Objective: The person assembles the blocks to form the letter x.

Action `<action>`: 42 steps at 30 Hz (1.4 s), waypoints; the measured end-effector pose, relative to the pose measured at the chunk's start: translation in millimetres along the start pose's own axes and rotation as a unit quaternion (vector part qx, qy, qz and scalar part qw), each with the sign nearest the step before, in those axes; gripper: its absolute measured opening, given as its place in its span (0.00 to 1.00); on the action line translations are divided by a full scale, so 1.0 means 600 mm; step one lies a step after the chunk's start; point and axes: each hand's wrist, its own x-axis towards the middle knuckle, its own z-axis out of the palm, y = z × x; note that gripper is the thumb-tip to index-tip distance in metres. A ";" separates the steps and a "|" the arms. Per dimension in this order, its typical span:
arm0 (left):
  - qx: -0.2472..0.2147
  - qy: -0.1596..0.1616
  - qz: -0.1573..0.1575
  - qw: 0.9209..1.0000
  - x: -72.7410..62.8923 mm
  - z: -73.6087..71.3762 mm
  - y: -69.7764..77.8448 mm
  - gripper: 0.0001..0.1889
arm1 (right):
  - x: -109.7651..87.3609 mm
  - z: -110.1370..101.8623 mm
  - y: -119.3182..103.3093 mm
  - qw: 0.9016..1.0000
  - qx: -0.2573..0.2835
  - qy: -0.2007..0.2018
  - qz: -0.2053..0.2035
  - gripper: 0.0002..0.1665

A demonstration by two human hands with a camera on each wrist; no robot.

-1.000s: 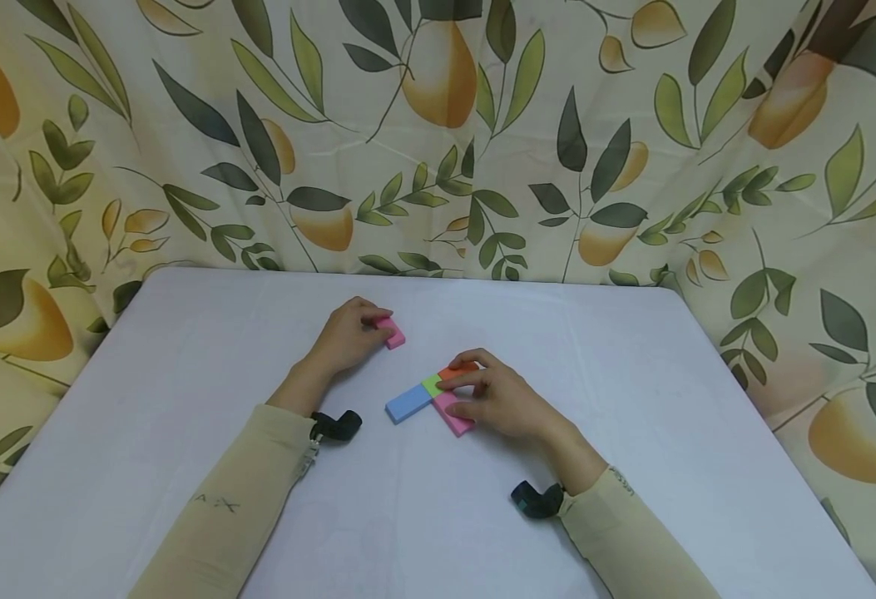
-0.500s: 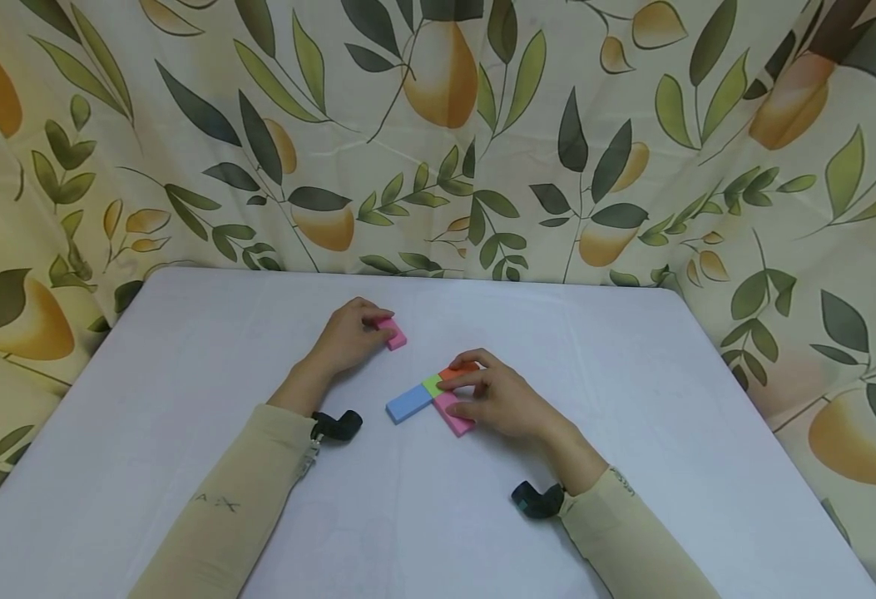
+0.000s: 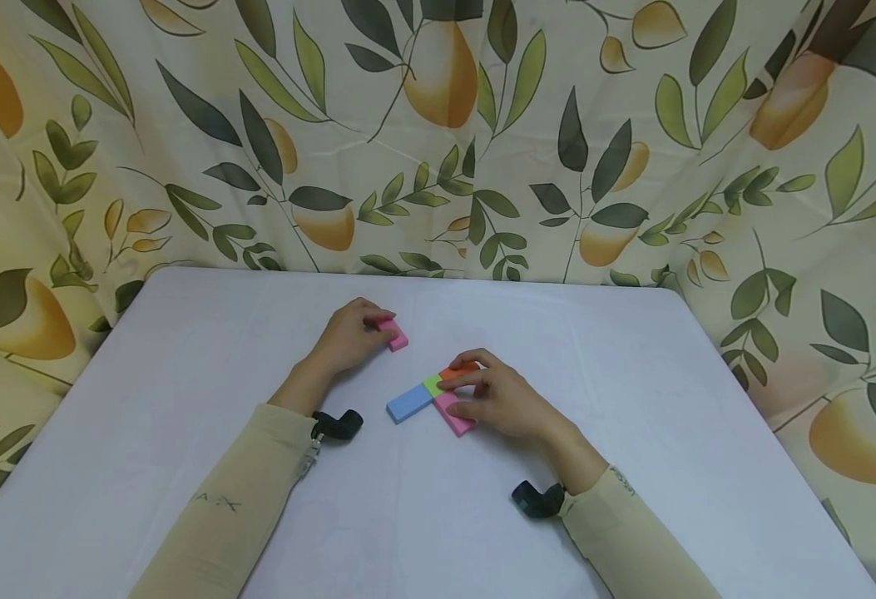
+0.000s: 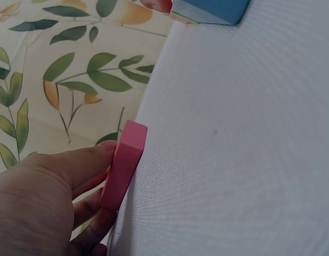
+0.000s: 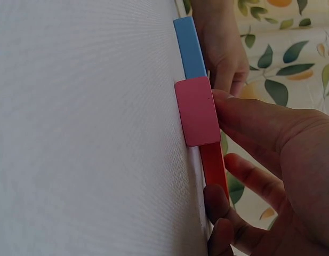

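Observation:
My left hand pinches a pink block between thumb and fingers at the table's far middle. In the left wrist view that pink block appears tilted beside the white cloth. To its right, a blue block, a small green block and an orange block lie in a slanting row. A second pink block juts toward me from the green one. My right hand rests over this group, thumb on the second pink block, fingers at the green and orange blocks, which it partly hides.
The blocks lie on a table covered with a white cloth. Behind it hangs a curtain printed with fruit and leaves. Black wrist cameras stick out from both cuffs, the left camera and the right camera.
The pink block in my left hand has shifted very slightly to the right. My right hand and the group of blocks stay practically still.

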 end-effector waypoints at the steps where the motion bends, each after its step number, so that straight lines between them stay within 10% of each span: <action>1: 0.000 0.000 0.000 1.000 0.000 0.000 0.000 0.20 | 0.000 0.000 0.000 1.000 0.000 0.000 0.000 0.20; 42: 0.010 -0.005 0.011 1.000 0.000 0.000 0.002 0.20 | 0.001 0.001 0.001 1.000 -0.001 0.001 0.003 0.20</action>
